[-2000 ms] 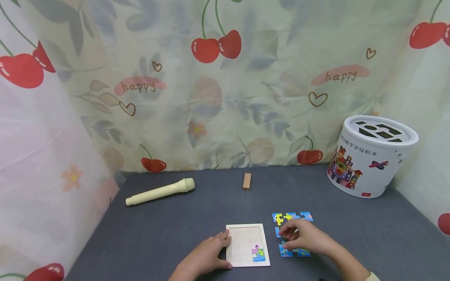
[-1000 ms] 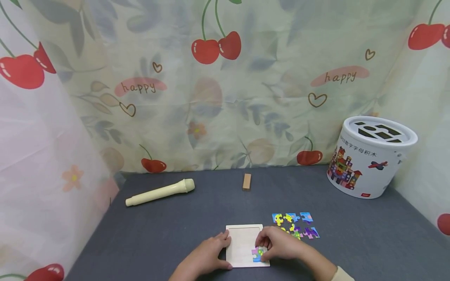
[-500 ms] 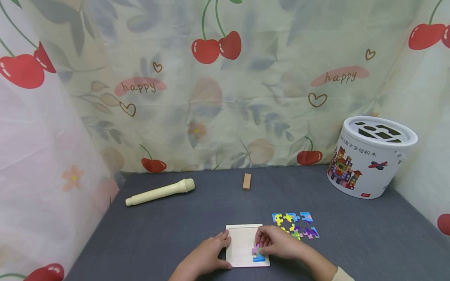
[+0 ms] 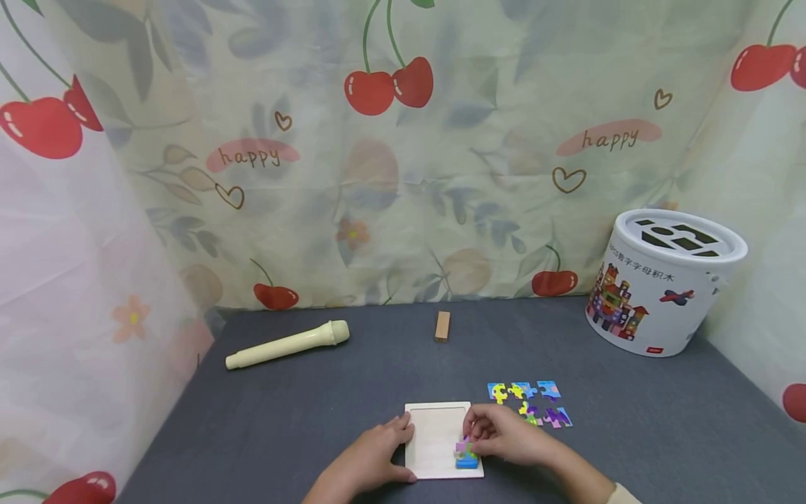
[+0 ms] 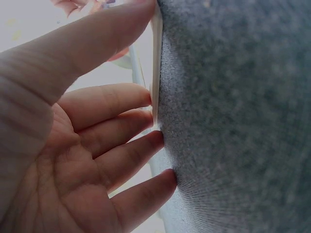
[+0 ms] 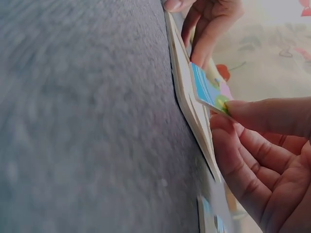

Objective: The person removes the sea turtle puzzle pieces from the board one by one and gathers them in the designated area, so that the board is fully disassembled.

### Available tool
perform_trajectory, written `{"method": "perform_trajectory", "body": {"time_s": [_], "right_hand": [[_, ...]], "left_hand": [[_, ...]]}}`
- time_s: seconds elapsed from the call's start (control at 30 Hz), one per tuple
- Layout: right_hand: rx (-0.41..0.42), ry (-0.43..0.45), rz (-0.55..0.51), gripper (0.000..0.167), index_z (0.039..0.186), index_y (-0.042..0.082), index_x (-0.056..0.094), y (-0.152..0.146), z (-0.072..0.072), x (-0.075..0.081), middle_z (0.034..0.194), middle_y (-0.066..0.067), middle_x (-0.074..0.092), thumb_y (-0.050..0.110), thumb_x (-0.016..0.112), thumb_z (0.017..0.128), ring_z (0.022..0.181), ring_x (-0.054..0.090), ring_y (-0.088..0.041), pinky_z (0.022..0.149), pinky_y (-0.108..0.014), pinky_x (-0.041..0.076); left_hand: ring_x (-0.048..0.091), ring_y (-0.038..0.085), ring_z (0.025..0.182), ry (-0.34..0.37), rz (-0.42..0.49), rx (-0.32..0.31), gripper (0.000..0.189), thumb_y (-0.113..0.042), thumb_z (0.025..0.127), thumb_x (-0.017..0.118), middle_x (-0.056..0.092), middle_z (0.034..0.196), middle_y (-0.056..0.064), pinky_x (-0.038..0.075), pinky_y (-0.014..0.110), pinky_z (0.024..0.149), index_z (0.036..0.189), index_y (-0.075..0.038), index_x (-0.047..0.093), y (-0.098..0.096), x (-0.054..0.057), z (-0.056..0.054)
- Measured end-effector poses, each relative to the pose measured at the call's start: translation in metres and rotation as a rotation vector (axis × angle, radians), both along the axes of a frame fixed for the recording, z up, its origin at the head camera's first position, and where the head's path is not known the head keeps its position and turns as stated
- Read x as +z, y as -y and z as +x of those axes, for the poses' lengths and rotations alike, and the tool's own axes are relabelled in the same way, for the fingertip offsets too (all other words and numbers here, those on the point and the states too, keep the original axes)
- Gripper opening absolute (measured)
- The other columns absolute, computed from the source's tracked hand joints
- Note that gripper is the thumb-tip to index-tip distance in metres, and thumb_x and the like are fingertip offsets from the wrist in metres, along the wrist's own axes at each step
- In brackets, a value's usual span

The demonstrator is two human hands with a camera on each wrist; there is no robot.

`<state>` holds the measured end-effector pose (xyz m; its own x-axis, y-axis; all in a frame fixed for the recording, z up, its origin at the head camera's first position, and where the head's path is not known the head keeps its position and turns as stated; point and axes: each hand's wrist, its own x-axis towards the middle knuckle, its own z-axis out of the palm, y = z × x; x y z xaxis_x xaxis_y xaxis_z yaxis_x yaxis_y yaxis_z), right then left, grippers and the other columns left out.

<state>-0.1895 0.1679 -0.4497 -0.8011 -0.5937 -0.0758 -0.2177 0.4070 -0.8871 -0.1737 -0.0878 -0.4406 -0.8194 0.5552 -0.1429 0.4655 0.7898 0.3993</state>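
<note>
A shallow wooden puzzle tray (image 4: 434, 441) lies flat on the dark table. My left hand (image 4: 378, 451) rests at its left edge, fingers loosely extended, with thumb and index finger touching the rim in the left wrist view. Over the tray's lower right corner, my right hand (image 4: 504, 434) pinches a blue, pink and green jigsaw piece (image 6: 206, 90) between thumb and fingers. The piece is tilted, its blue end close over the tray rim. Several loose jigsaw pieces (image 4: 549, 390) lie to the right of the tray; the right hand and forearm cover the area just below them.
A cream toy microphone (image 4: 286, 346) lies at the back left. A small wooden block (image 4: 443, 327) sits at the back middle. At the back right stands a white bucket (image 4: 661, 287) with shaped holes in its lid. A patterned curtain (image 4: 403, 210) hangs behind the table.
My right hand has moved left from the loose pieces to the tray and taken hold of the jigsaw piece lying there. That piece is now tilted and slightly farther right. The left hand stays put.
</note>
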Motion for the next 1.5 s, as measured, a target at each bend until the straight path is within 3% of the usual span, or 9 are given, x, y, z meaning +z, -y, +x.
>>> {"method": "perform_trajectory", "body": {"time_s": [0.37,0.6,1.1,1.3,1.5], "right_hand": [[-0.032,0.053,-0.001,0.014,0.095,0.000,0.058,-0.032,0.002,0.004,0.082,-0.004,0.058,0.010,0.063,0.087,0.070,0.055,-0.006,0.061,-0.020,0.048],[-0.041,0.042,-0.040,0.017,0.098,-0.006,0.057,-0.058,0.007,0.008,0.081,-0.006,0.057,0.008,0.059,0.089,0.068,0.057,-0.006,0.062,-0.022,0.051],[-0.198,0.169,-0.042,0.031,0.108,-0.010,0.055,-0.107,0.016,0.002,0.087,-0.005,0.059,0.017,0.057,0.092,0.071,0.058,-0.010,0.063,-0.028,0.053],[-0.280,0.169,0.014,0.036,0.112,-0.010,0.055,-0.122,0.019,0.002,0.089,-0.005,0.061,0.020,0.058,0.092,0.073,0.057,-0.011,0.063,-0.029,0.052],[-0.308,0.174,0.036,0.038,0.110,-0.009,0.056,-0.133,0.019,0.000,0.089,-0.004,0.062,0.023,0.060,0.090,0.073,0.058,-0.012,0.063,-0.029,0.051]], "left_hand": [[0.046,0.031,0.129,0.014,0.016,0.002,0.071,-0.034,0.071,0.079,0.044,0.143,0.015,0.041,0.043,0.101,0.131,-0.005,0.054,0.000,0.001,0.000],[0.045,0.031,0.129,0.018,0.015,0.002,0.071,-0.034,0.071,0.079,0.043,0.143,0.015,0.040,0.044,0.102,0.131,-0.005,0.053,0.000,0.000,0.000],[0.044,0.031,0.130,0.017,0.006,0.005,0.072,-0.035,0.071,0.079,0.043,0.144,0.014,0.040,0.044,0.102,0.132,-0.005,0.053,0.000,-0.001,-0.001],[0.045,0.031,0.129,0.000,0.011,0.001,0.072,-0.034,0.071,0.079,0.044,0.143,0.015,0.040,0.042,0.102,0.131,-0.005,0.053,0.000,-0.001,0.000],[0.045,0.030,0.129,0.001,0.014,0.001,0.072,-0.034,0.071,0.079,0.044,0.143,0.015,0.040,0.042,0.102,0.131,-0.004,0.054,0.000,-0.001,0.000]]}}
